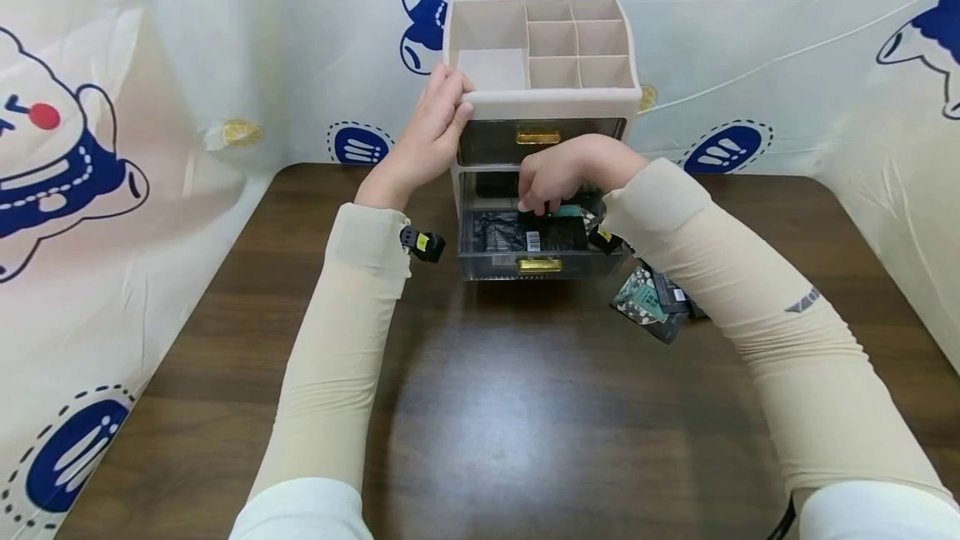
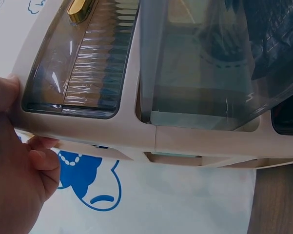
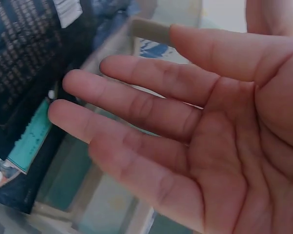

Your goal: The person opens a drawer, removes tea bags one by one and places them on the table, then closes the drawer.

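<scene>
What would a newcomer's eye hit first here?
Probably the pale organizer at the table's far side, steadied at its left side by the person's left grip. Next, its pulled-out see-through drawer of dark packets, the right grip above them, and more packets lying on the table to the right. The blue-and-red cartoon backdrop behind also grabs attention.

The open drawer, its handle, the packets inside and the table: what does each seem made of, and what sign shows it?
Drawer: probably smooth clear plastic, smoky tint; packets show through it.
Handle: shiny gold; metal or plated plastic, unclear.
Packets: likely plastic or foil film, given wrinkles and sheen.
Table: dark wood grain, satin glare; wood or laminate.
</scene>
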`<act>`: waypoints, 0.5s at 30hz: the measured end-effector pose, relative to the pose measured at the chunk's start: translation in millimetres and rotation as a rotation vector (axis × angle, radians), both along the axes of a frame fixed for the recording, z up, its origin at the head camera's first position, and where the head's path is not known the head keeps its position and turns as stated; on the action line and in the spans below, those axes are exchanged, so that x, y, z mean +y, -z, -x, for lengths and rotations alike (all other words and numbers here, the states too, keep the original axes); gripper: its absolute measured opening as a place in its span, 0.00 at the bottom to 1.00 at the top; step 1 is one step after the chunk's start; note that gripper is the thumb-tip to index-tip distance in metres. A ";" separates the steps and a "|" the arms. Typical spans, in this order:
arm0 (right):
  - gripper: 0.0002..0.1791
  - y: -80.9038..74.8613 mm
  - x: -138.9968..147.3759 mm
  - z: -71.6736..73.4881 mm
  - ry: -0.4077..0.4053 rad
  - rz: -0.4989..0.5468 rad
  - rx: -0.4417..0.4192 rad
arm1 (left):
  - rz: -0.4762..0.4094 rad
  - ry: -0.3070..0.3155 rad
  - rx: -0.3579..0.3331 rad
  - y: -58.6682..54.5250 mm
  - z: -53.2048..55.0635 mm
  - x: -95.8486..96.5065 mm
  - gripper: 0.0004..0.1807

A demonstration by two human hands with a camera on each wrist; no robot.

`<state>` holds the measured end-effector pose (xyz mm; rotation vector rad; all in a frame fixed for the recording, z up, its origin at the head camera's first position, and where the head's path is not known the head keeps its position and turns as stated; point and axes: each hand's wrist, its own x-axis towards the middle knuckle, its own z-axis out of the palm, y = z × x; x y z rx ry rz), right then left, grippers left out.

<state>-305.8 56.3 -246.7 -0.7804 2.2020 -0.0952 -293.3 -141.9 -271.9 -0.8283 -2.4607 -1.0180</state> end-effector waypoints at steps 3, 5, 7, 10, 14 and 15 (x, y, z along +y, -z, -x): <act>0.23 2.0 -2.5 -0.2 -0.011 -0.026 0.012 | -0.001 0.000 0.004 -0.1 -0.4 0.1 0.13; 0.23 1.8 -3.2 -0.6 -0.018 -0.038 0.022 | -0.004 0.001 -0.001 -0.2 -0.6 0.0 0.13; 0.23 0.5 -3.6 -1.1 -0.025 -0.044 0.034 | -0.005 0.000 -0.005 -0.3 -0.7 -0.1 0.13; 0.23 -1.8 -3.1 -2.1 -0.033 -0.043 0.042 | -0.006 -0.001 -0.011 -0.7 -1.0 -0.2 0.13; 0.21 -3.4 -1.9 -3.2 -0.051 -0.017 0.048 | -0.006 0.003 -0.013 -1.1 -1.6 -0.3 0.13; 0.20 -3.6 -1.6 -3.4 -0.058 -0.010 0.050 | -0.005 0.004 -0.013 -1.1 -1.9 -0.4 0.13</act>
